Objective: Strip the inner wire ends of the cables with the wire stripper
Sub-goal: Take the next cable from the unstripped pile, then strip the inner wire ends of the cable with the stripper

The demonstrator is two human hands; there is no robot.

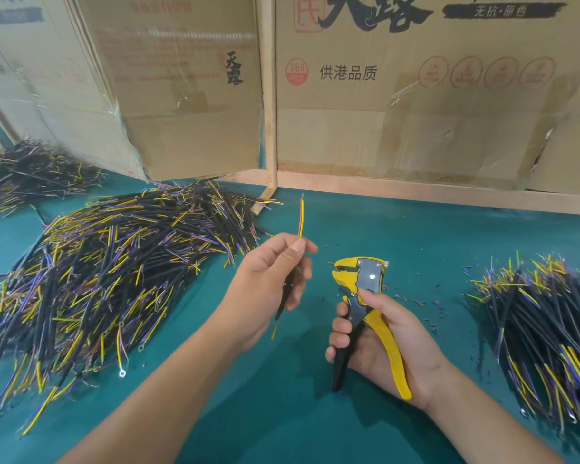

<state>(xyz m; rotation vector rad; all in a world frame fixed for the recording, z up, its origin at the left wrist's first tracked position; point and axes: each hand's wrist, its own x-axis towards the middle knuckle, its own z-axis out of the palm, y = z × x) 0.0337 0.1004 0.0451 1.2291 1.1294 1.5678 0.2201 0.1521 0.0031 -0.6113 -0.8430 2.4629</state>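
Cable in hand: my left hand (268,283) pinched one black cable (290,279) between thumb and fingers, holding it above the green counter (399,229).
Long axis: the cable stood nearly upright, its yellow inner wire (301,217) rising past my fingertips toward the far side and a second yellow end hanging below my palm.
Wire tip: a short grey tip showed at the top; I could not tell whether it was bared.
Stripper: my right hand (382,343) wrapped the black and yellow handles of the wire stripper (362,296), the handles spread apart, its head pointing up and away from me.
Key relation: the upper wire end lay up and to the left of the stripper head, apart from it; the jaws faced left toward the cable. By my judgement, the wire had to tip rightward into them.
Left pile (108,262): a large loose heap of cables lying on the counter.
Right pile (549,323): a smaller heap near my right wrist.
Scraps (429,306): small insulation bits scattered beside the stripper.
Containers: none held cables; flattened cardboard boxes (416,95) stood behind as a wall.
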